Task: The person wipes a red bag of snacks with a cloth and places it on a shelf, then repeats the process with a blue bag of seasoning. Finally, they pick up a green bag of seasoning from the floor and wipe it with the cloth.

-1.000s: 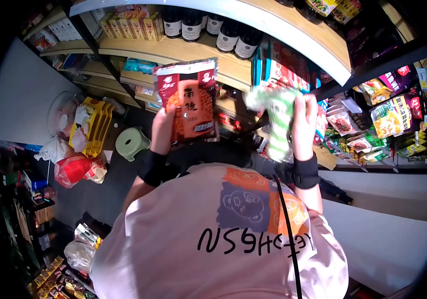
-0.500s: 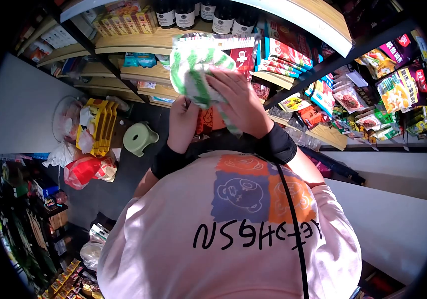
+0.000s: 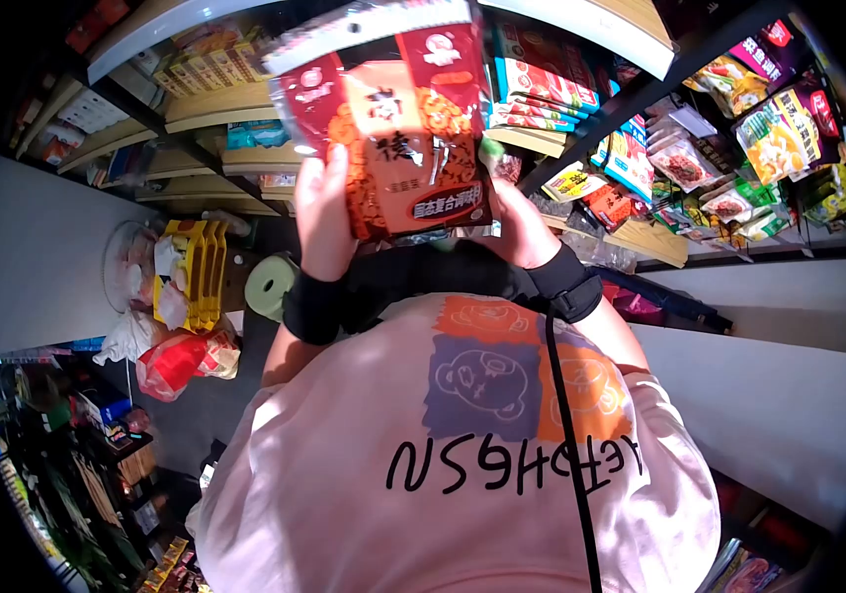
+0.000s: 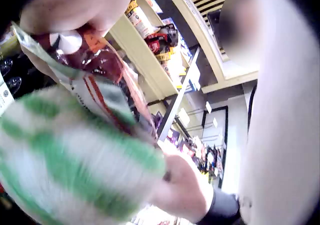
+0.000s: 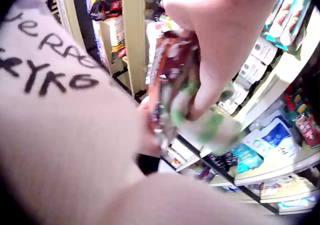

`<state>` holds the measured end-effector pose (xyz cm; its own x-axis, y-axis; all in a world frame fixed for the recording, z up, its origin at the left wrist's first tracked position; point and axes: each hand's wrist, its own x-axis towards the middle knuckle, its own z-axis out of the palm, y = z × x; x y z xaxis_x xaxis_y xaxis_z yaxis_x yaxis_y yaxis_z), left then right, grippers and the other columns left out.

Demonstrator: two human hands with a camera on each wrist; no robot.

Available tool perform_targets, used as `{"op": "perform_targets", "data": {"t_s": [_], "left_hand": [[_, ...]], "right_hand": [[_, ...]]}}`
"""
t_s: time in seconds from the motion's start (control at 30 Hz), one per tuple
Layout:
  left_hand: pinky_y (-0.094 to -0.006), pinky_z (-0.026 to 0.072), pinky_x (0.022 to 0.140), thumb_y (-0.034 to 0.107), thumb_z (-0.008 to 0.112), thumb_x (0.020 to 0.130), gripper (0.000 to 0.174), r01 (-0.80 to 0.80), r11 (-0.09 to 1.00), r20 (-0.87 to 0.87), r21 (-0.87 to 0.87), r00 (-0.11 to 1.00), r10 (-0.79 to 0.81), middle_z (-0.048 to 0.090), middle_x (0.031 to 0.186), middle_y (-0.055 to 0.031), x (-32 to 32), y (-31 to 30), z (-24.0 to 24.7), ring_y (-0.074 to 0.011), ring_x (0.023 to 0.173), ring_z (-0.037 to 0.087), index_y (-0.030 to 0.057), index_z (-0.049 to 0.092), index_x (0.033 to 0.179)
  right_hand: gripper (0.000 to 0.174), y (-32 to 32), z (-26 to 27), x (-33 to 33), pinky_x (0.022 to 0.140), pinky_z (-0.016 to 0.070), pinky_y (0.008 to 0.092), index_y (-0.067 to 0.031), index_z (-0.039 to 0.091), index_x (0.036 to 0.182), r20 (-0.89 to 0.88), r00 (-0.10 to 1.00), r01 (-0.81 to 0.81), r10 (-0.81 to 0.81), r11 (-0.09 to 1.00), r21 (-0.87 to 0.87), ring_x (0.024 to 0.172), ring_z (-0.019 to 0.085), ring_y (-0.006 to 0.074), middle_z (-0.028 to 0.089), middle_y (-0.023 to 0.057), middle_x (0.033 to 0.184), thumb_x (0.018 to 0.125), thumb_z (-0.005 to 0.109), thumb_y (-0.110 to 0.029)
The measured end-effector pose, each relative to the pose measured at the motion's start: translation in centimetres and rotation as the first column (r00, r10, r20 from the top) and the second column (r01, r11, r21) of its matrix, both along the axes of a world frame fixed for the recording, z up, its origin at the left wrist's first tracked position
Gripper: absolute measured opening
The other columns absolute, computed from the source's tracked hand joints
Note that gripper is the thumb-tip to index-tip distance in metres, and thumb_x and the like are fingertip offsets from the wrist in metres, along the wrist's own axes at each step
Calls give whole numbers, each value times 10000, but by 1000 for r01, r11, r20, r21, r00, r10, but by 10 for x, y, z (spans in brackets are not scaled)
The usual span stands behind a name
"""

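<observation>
A red and orange seasoning bag (image 3: 408, 128) is held upright before the chest in the head view, its printed front facing up. The left hand (image 3: 326, 212) grips its left edge, thumb on the front. Behind the bag's right side is the right hand (image 3: 522, 227), its fingers mostly hidden there. In the left wrist view a green and white striped cloth (image 4: 80, 160) lies against the bag's back (image 4: 100, 92). The right wrist view shows the right hand (image 5: 215, 49) pinching the cloth (image 5: 210, 127) beside the bag (image 5: 167, 74).
Shelves with boxes (image 3: 211, 64) and blue-and-red packets (image 3: 542, 89) stand ahead. Hanging bags (image 3: 779, 138) are at the right. On the left are a green stool (image 3: 273, 287), a yellow rack (image 3: 204, 267) and a red plastic bag (image 3: 171, 366) on the floor.
The cloth has gone from the bag's front to behind it. The bag has come up closer to the head camera, and the right hand has moved right and behind it.
</observation>
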<state>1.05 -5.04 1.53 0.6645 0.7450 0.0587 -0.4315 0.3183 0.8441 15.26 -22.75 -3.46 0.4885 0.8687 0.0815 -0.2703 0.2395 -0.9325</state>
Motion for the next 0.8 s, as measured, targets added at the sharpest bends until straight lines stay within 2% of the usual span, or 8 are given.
{"op": "perform_targets", "data": {"t_s": [0.03,0.17,0.23,0.33,0.43,0.53,0.7,0.8], "left_hand": [[-264,506,675,174,455,974,147,19,1000,-34,24,999,-19,607,944,-70,7,-1,-6,-103,783,597,30,488,982],[-266,438,848,152,486,963,281,-214,947,-67,238,969,236,565,1105,-92,34,-5,-46,-118,956,539,-13,458,1188],[-288,427,885,164,497,961,324,-369,427,-58,825,697,715,517,1184,-99,39,-8,-55,-130,1008,519,-12,429,1224],[-351,288,1055,218,483,964,534,-177,280,-35,943,788,614,365,1361,-152,34,-10,-53,-223,1274,350,-3,263,1397],[-355,405,964,335,413,979,481,-26,989,14,142,1000,24,435,1302,-133,45,-15,-75,-221,1167,471,18,349,1333],[-380,466,924,437,361,981,529,204,974,91,95,973,-213,460,1293,-130,22,-16,-75,-223,1123,520,41,362,1332],[-390,472,923,452,359,977,538,348,917,150,197,913,-379,457,1301,-134,-2,-7,-81,-235,1124,522,54,357,1340],[-397,464,935,454,359,976,546,382,918,196,103,897,-396,448,1312,-137,-14,-8,-81,-245,1138,512,58,344,1352]], "right_hand": [[660,-3,8,-6,1067,309,316,12,308,1385,558,829,-77,33,995,56,1296,377,176,405,91,1385,828,651,-68],[842,-5,5,-5,1030,355,323,9,298,1380,547,836,61,-48,998,-6,1279,402,204,399,122,1379,675,751,91],[749,-10,-6,-5,959,427,300,14,366,1339,435,900,-22,0,999,45,1194,487,194,457,113,1315,698,752,57],[543,-4,-5,0,824,482,261,12,468,1267,830,545,19,120,988,-155,1000,566,157,521,84,1195,789,717,-54],[511,19,38,-20,902,423,293,-35,462,1300,295,917,-127,267,899,-418,1100,509,197,459,109,1293,845,660,-157],[463,32,38,-40,1037,296,386,-56,483,1290,478,843,-156,246,963,-220,1229,403,274,430,147,1313,875,613,-215],[454,53,64,-43,1081,209,480,-194,527,1277,999,4,5,39,999,-39,1308,276,372,401,99,1342,837,599,-282],[519,66,60,-35,1101,216,416,-263,531,1294,999,45,23,10,1000,-11,1314,306,348,423,110,1353,790,556,-142]]}}
